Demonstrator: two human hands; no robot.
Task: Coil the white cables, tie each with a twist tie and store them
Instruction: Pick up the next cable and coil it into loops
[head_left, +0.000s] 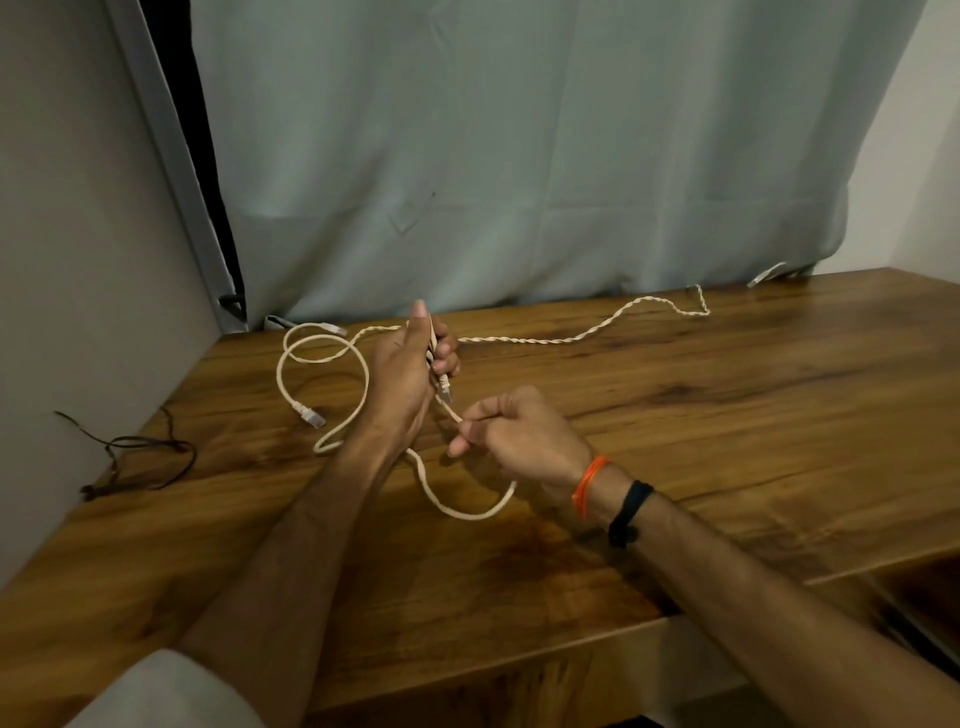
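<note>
My left hand (410, 371) is raised over the wooden table (675, 415) and grips one end of a white cable (457, 512), its plug sticking out below the fingers. My right hand (519, 434) pinches the same cable just below that plug. From there the cable drops in a loop onto the table in front of me. A second white cable (324, 358) lies in loose loops to the left, both plugs showing. A twisted white cable (597, 335) stretches across the back of the table toward the right.
Thin dark wires (140, 452) lie at the table's left edge by the wall. A pale curtain (519, 156) hangs behind the table. The table's front edge (649, 623) runs below my right forearm.
</note>
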